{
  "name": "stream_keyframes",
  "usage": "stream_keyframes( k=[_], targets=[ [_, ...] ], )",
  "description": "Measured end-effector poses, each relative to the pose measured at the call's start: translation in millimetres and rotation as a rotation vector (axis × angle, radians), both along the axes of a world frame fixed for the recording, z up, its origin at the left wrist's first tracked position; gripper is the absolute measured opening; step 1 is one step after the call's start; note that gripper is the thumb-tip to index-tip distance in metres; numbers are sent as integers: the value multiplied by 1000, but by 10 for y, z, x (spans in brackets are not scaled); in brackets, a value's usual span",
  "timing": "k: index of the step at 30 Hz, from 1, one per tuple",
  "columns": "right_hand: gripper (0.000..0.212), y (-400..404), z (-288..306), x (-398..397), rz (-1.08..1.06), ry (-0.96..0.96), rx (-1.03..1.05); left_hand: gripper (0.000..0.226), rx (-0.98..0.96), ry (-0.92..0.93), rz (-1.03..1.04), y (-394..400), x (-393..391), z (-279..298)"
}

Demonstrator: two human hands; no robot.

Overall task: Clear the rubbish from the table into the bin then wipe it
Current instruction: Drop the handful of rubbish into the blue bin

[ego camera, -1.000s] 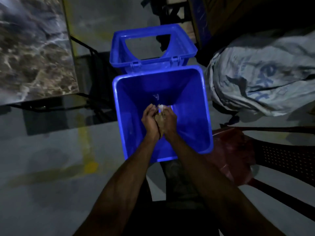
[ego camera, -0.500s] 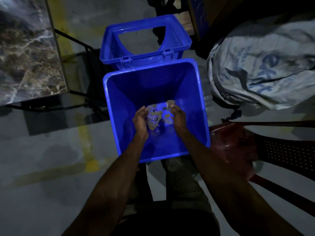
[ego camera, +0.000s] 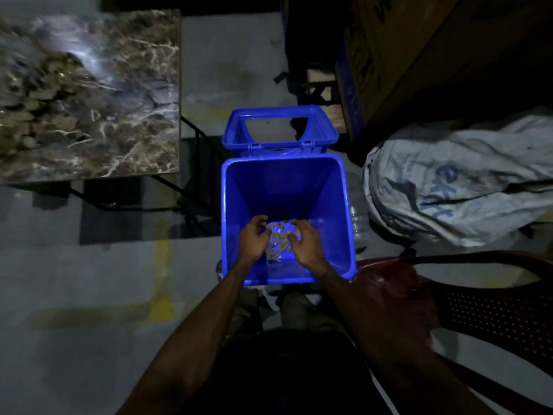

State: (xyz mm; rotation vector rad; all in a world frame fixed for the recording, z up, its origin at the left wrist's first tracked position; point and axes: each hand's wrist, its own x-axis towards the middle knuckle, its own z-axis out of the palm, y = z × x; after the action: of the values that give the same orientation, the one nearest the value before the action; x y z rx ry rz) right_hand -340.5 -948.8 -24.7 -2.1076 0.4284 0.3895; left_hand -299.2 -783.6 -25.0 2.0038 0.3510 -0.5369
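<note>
You held both hands over the open bin (ego camera: 236,211), the left hand (ego camera: 253,239) and the right hand (ego camera: 305,244) a little apart, fingers loosely curled and grasping nothing. The rubbish (ego camera: 278,238) (pale, brownish scraps, too dim to name) showed in the gap between your palms, low inside the bin; whether it was falling or already lying on the bottom I cannot tell. You likely kept your hands inside the rim so that nothing would spill onto the floor (ego camera: 89,280). The lid (ego camera: 233,136) hung open beyond your fingertips, out of the way. The table (ego camera: 89,100) stood well off beyond your left hand, its wiping by my judgement not yet begun.
</note>
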Motion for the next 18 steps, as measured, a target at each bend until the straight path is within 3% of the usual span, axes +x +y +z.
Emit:
stream_keyframes(
  k=[7, 12, 18],
  targets=[
    [50, 458, 524, -326, 253, -148, -143, 41, 98, -156, -235, 459, -276, 388],
    [50, 1046, 682, -451, 329, -283, -220, 42, 68, -220, -256, 1068, -485, 548],
    [52, 1951, 797, -661, 401, -329, -250, 46, -5, -220, -129, 2017, -903, 607]
  ],
)
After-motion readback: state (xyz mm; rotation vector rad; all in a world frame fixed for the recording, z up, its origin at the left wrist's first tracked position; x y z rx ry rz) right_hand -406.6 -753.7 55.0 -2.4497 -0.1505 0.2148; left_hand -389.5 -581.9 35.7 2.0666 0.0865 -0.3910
